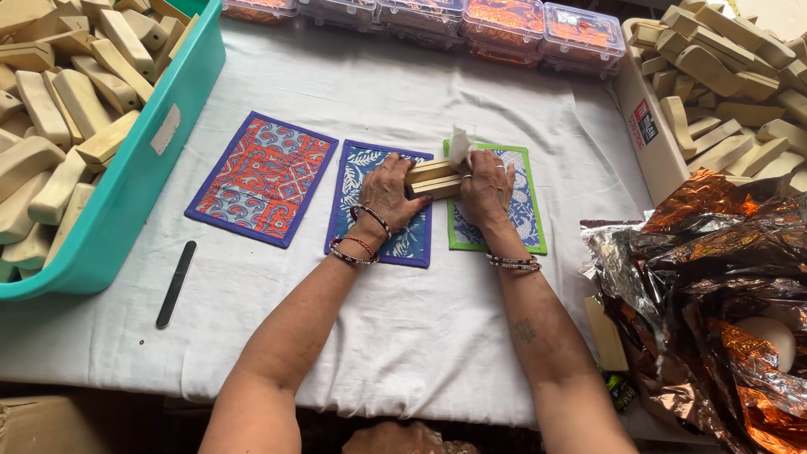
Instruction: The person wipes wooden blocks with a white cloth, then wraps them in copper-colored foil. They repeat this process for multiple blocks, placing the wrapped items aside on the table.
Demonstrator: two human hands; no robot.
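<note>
head view: left hand (387, 195) and right hand (487, 189) are both clamped on a wooden block (433, 178), held over the blue mat (380, 204) and green-edged mat (498, 202) (a white scrap (460, 147) sticks up by the right fingers). a black nail file (176, 284) lies well apart, near the teal bin (139, 168).

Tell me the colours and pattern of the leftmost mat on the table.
The leftmost mat has an orange and blue ornate print with a purple border, seen in the head view.

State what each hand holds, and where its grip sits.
Both grip one pale wooden block: left hand on its left end, right hand on its right end, with a white scrap.
</note>
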